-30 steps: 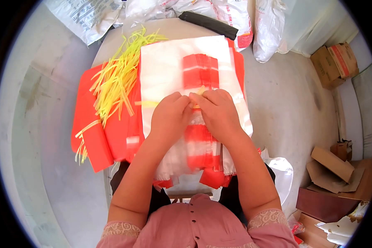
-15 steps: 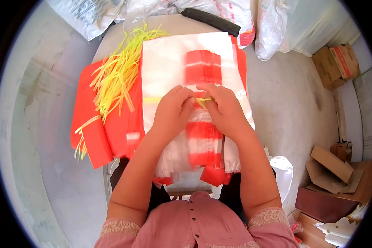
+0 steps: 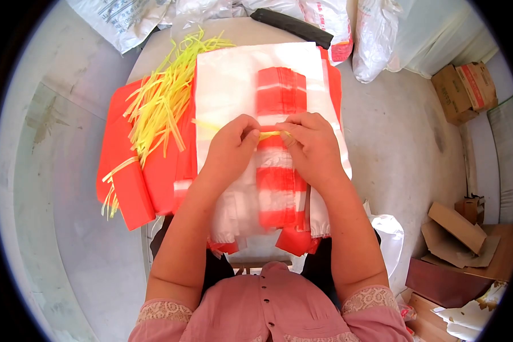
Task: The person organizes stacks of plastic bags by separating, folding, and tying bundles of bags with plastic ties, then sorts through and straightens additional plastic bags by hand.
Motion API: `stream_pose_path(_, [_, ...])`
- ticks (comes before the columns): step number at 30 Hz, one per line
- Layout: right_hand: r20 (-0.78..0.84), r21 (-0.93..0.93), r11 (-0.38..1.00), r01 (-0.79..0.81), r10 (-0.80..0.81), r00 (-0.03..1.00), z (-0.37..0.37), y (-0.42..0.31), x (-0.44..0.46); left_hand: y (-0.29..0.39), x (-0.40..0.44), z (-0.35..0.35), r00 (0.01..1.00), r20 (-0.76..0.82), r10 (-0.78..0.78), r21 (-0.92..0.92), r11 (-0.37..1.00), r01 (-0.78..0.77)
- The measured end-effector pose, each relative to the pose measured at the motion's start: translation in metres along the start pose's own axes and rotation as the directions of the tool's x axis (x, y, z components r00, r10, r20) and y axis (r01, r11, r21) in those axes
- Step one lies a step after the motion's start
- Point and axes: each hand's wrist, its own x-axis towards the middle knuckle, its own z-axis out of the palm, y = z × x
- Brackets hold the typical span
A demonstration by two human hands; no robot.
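Left fingers (image 3: 251, 138): pinched on tie (image 3: 271, 134)
Right fingers (image 3: 291, 139): pinched likewise
Bundle (image 3: 282, 94): partly hidden under fingers
Sack (image 3: 327, 19): print unreadable

Two hands, left (image 3: 231, 145) and right (image 3: 313, 145), are hiding parts of a yellow strip (image 3: 272, 134), whose stretch toward nine o'clock is showing as a blur. At six o'clock, the bottom edge is cropping a pink shirt (image 3: 273, 310); at eleven, the top is cutting off a white sack (image 3: 119, 23), its lettering appearing illegibly small.
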Motion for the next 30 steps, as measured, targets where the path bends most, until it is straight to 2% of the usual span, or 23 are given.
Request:
stream_pose_path(2, [-0.032, 0.011, 0.998, -0.056, 0.056, 0.998, 0.0, 0.006, -0.005, 0.0, 0.0, -0.002, 0.999, -0.04, 0.034, 0.14, 0.99, -0.028])
stream_pose_path(5, [-0.031, -0.017, 0.985, -0.171, 0.171, 0.985, -0.001, 0.012, -0.01, -0.008, 0.001, -0.001, 0.965, -0.052, 0.257, 0.358, 0.907, -0.222])
stream_pose_path(11, [0.014, -0.066, 0.979, -0.194, 0.195, 0.981, -0.008, 0.012, -0.01, 0.0, -0.002, 0.0, 0.968, -0.049, 0.246, 0.522, 0.832, -0.185])
stream_pose_path(14, [0.003, -0.197, 0.969, -0.152, 0.156, 0.988, -0.013, 0.005, -0.008, 0.002, -0.003, 0.001, 0.976, -0.033, 0.213, 0.517, 0.84, -0.166])
stream_pose_path(17, [0.001, -0.244, 0.968, -0.062, 0.064, 0.998, -0.015, 0.004, -0.007, 0.001, -0.003, 0.003, 0.98, -0.022, 0.2, 0.516, 0.842, -0.161])
stream_pose_path(20, [0.035, -0.274, 0.961, -0.033, 0.044, 0.998, -0.018, -0.003, -0.004, 0.0, -0.003, 0.008, 0.975, -0.024, 0.22, 0.523, 0.834, -0.175])
stream_pose_path(23, [0.058, -0.168, 0.979, -0.113, 0.124, 0.991, -0.016, -0.012, -0.003, -0.003, -0.003, 0.012, 0.966, -0.027, 0.256, 0.53, 0.823, -0.203])
stream_pose_path(26, [0.148, 0.009, 0.973, -0.23, 0.226, 0.963, -0.015, -0.013, 0.001, -0.006, -0.003, 0.016, 0.965, -0.036, 0.259, 0.54, 0.818, -0.199])
stream_pose_path(30, [0.157, 0.083, 0.947, -0.311, 0.296, 0.942, -0.015, -0.011, 0.002, -0.005, -0.004, 0.016, 0.962, -0.033, 0.271, 0.561, 0.802, -0.206])
